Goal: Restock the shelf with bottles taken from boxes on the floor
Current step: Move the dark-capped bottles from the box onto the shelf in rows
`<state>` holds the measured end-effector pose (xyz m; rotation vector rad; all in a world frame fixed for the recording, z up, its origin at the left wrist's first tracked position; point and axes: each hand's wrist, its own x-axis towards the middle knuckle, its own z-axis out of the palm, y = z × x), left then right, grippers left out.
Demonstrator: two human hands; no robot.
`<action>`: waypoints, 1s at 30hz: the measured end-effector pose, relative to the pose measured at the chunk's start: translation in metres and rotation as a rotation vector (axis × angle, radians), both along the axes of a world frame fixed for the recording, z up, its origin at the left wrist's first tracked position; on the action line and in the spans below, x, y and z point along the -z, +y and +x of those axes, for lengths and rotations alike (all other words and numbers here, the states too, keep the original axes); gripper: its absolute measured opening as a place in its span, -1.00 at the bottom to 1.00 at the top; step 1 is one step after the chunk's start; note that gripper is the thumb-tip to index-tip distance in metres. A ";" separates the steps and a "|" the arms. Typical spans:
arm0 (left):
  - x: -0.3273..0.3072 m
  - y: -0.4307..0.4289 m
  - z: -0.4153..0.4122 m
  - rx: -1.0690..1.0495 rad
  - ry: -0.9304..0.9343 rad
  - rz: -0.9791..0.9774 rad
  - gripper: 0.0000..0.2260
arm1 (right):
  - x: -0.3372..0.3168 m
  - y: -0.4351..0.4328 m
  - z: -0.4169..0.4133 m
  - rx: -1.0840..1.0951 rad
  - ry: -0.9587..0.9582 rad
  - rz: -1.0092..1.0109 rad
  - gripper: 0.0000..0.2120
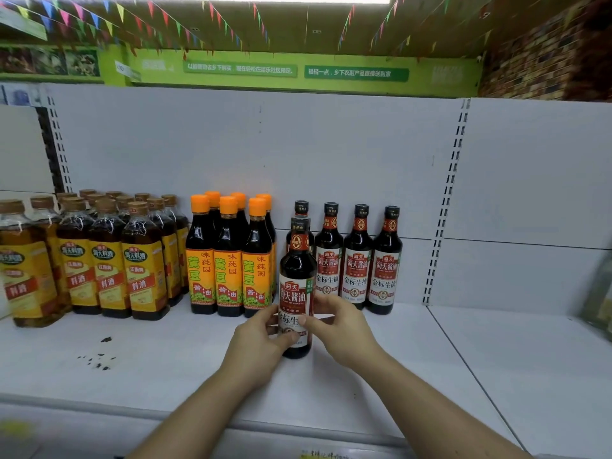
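The left hand point(261, 339) and the right hand point(341, 329) are both closed around the lower body of one tall dark soy-sauce bottle with a black cap and a red-and-white label point(297, 286); the left fingers point(287, 339) wrap its front low down, the right fingers point(311, 321) press across the label from the other side; the bottle stands upright, its base on the white metal shelf point(381, 376), in front of a matching bottle and just left of a back row of three more black-capped soy-sauce bottles point(357, 260).

Judging by its sheen and dark fill, it is probably full and fairly heavy for its width, rigid, smooth and breakable if knocked; being tall and narrow it would tip easily, so a hold around the wide labelled body, low and from both sides as now, looks safer than the slim neck; the paper label should give more friction than bare sides.

To the left stand orange-capped dark bottles with orange labels point(228, 260); further left, amber cooking-wine bottles with yellow labels and brown caps point(109, 260); dark specks point(97, 359) lie on the shelf.
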<state>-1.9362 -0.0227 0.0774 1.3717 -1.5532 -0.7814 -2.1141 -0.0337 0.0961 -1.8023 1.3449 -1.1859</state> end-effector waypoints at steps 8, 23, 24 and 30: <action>0.000 -0.021 0.001 -0.016 0.009 -0.003 -0.61 | 0.005 -0.023 0.006 0.016 -0.026 0.011 -0.64; 0.003 -0.047 -0.013 -0.094 -0.058 -0.051 -0.63 | 0.012 -0.059 0.008 -0.002 -0.086 0.042 -0.63; 0.002 -0.048 -0.014 -0.095 -0.067 -0.056 -0.64 | 0.012 -0.061 0.008 -0.003 -0.084 0.040 -0.64; 0.002 -0.056 -0.016 -0.112 -0.111 -0.073 -0.67 | 0.014 -0.071 0.007 -0.012 -0.073 0.038 -0.63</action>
